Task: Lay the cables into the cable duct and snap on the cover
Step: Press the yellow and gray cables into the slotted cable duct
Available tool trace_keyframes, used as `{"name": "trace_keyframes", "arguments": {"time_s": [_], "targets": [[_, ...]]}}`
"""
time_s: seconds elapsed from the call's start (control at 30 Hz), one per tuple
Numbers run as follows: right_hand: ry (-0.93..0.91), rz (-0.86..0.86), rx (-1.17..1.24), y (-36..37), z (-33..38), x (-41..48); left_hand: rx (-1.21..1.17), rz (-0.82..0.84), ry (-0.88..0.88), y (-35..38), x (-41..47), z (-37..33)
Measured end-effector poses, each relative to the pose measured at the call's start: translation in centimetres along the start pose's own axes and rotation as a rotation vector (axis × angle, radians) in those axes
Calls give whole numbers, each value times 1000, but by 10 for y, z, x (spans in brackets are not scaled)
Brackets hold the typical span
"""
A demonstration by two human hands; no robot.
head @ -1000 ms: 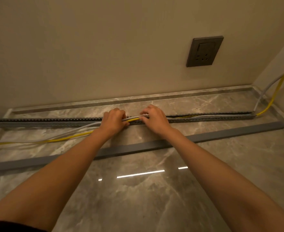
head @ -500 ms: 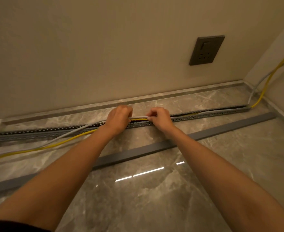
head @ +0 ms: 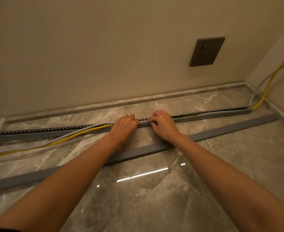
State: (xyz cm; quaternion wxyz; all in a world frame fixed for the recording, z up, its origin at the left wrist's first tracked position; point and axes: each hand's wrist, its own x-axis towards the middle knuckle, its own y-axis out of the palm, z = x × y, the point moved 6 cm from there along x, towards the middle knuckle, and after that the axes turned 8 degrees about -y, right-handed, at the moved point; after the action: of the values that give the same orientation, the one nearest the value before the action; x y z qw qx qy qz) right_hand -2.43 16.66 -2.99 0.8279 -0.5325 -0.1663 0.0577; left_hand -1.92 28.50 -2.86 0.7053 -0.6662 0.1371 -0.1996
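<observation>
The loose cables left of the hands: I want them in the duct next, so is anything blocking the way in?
Nothing visible does. The yellow cable and grey cable lie on the floor just in front of the duct, whose open top looks empty there. The cover lies apart, nearer the person. The left hand and right hand press at mid-duct.

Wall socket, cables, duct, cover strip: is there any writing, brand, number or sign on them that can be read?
None can be read.
Wall socket: dark plate with a switch and pin holes; no legible marking.
Yellow cable and grey cable: any jacket print is too small to make out.
Cable duct and cover strip: plain grey, no lettering visible.
</observation>
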Motion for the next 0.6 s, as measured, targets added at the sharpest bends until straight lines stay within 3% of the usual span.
{"name": "trace_keyframes", "arguments": {"time_s": [0.27, 0.47, 0.53, 0.6], "targets": [[62, 158, -41, -3, 6, 3, -108, 48, -186, 2, 3, 1], [-40, 185, -218, -6, 23, 5, -339, 12, -140, -8, -9, 16], [-73, 163, -218, -5, 26, 4, -341, -47, -63, -9, -20, 18], [-89, 146, -182, -4, 32, 8, -311, -95, -100, -12, -29, 32]]}}
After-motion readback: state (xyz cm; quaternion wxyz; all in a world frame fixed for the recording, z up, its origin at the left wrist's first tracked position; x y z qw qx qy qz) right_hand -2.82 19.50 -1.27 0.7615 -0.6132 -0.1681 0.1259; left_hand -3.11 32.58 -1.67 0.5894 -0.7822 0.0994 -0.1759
